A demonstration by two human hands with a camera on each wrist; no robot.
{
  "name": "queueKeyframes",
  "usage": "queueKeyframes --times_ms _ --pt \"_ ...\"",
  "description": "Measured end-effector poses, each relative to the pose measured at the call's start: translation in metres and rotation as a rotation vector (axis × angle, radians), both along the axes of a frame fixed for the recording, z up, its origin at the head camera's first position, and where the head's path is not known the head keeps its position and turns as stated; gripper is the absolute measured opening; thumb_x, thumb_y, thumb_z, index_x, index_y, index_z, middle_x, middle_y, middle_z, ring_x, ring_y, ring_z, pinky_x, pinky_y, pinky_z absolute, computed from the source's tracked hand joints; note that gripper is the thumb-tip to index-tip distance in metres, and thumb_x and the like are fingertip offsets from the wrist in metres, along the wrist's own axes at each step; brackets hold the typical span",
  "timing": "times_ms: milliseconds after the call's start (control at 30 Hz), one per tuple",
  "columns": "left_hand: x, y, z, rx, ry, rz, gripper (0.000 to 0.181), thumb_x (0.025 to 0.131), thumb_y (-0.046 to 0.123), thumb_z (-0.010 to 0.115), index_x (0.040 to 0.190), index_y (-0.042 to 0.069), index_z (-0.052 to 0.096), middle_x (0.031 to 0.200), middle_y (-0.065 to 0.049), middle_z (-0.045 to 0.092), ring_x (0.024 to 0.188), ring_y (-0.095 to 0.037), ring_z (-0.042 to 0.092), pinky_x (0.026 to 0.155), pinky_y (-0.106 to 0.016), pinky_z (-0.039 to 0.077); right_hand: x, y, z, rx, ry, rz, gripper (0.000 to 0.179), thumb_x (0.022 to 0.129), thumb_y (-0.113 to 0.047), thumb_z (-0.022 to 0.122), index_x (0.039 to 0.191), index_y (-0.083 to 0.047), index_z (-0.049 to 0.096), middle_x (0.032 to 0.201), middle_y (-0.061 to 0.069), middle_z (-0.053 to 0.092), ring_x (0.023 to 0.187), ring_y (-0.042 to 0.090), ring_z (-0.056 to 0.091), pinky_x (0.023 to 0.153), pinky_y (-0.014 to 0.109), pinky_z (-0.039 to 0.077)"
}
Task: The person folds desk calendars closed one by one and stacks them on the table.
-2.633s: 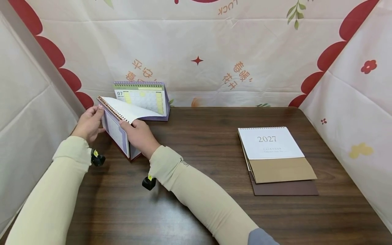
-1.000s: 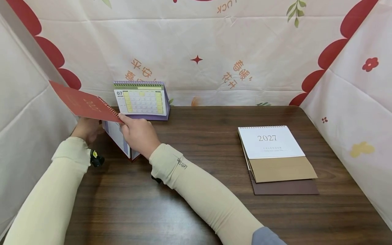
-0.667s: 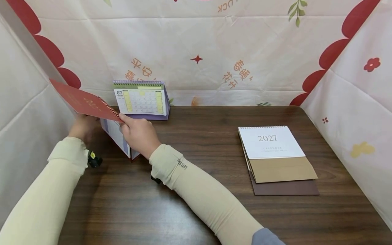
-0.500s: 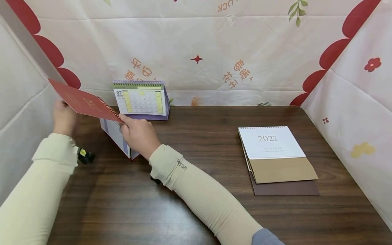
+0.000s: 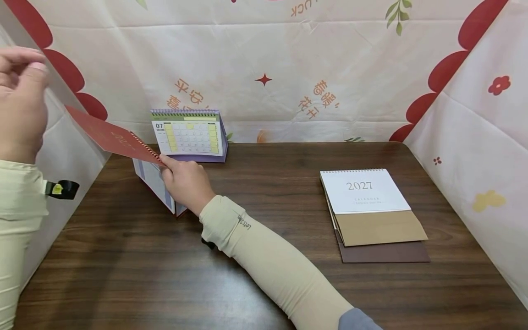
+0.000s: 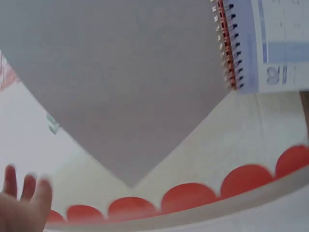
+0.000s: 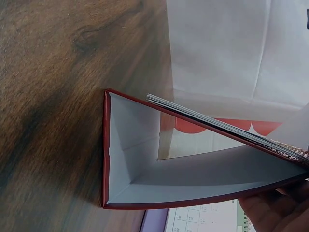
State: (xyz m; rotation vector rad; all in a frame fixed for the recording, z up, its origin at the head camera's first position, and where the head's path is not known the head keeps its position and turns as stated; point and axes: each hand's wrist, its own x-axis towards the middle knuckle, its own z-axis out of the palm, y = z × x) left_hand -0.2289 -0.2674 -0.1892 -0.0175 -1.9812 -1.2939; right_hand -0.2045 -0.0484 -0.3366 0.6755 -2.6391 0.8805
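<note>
A red spiral-bound desk calendar (image 5: 115, 140) stands at the back left of the table, its red cover sticking out to the left above the pages. My right hand (image 5: 187, 183) grips its near top end by the spiral, thumb on the cover. In the right wrist view, the calendar's folded red-edged stand (image 7: 145, 169) shows its grey inside, with fingers (image 7: 270, 212) behind it. My left hand (image 5: 20, 101) is raised at the left edge of the head view, apart from the calendar and with nothing visible in it. The left wrist view shows the cover's pale underside (image 6: 116, 96).
A purple and green desk calendar (image 5: 189, 135) open at 07 stands behind the red one. At the right lies a white 2027 calendar (image 5: 365, 192) on a brown base. Printed cloth (image 5: 264, 55) walls the table (image 5: 264, 275) at the back and both sides.
The red cover has swung over to the left since the earliest frame. My left hand has let go of the calendar and moved up and left. The right hand keeps its grip.
</note>
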Motion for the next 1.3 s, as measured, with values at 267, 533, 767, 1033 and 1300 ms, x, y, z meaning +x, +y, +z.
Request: queueKeyframes --times_ms 267,533,767,1033,1300 --pt "0.007 -0.008 -0.007 -0.326 -0.339 -0.204 0.027 0.099 0.023 0.055 0.126 0.022 0.061 0.118 0.011 0.05 0.105 0.001 0.05 0.086 -0.015 0.037 0.0 0.0 0.001 -0.008 0.017 -0.001 0.038 0.103 -0.024 0.05 0.14 -0.023 0.059 0.068 -0.006 0.059 0.046 0.006 0.043 0.044 0.018 0.034" --pt "0.001 -0.053 -0.029 -0.349 -0.886 -0.473 0.09 0.104 0.047 0.042 0.155 0.002 -0.016 0.161 -0.026 -0.008 0.145 -0.045 0.014 0.07 -0.018 0.053 0.002 0.002 0.001 -0.016 0.014 -0.002 0.039 0.103 -0.022 0.049 0.14 -0.024 0.059 0.066 -0.008 0.057 0.045 0.006 0.042 0.043 0.019 0.033" --pt "-0.002 -0.061 -0.057 -0.245 -1.06 -0.582 0.093 0.104 0.052 0.037 0.15 0.003 -0.028 0.157 -0.03 -0.02 0.139 -0.059 0.009 0.081 -0.042 0.057 0.002 0.001 0.001 -0.025 -0.019 -0.002 0.04 0.103 -0.024 0.048 0.141 -0.025 0.057 0.063 -0.008 0.054 0.045 0.007 0.041 0.043 0.02 0.034" --pt "-0.014 -0.028 -0.073 -0.186 -1.081 -0.667 0.093 0.104 0.05 0.038 0.15 0.003 -0.027 0.158 -0.031 -0.012 0.142 -0.056 0.003 0.096 -0.05 0.048 0.0 0.001 0.001 -0.02 -0.041 -0.012 0.039 0.103 -0.026 0.049 0.141 -0.028 0.058 0.081 -0.002 0.07 0.053 0.007 0.049 0.048 0.019 0.037" --pt "-0.033 0.005 -0.087 -0.125 -1.042 -0.654 0.095 0.099 0.062 0.041 0.155 0.003 -0.009 0.148 -0.033 0.017 0.136 -0.053 0.024 0.095 -0.06 0.045 -0.004 0.006 0.004 -0.025 -0.126 0.069 0.04 0.104 -0.03 0.048 0.144 -0.027 0.054 0.089 0.001 0.072 0.063 0.008 0.052 0.056 0.019 0.039"
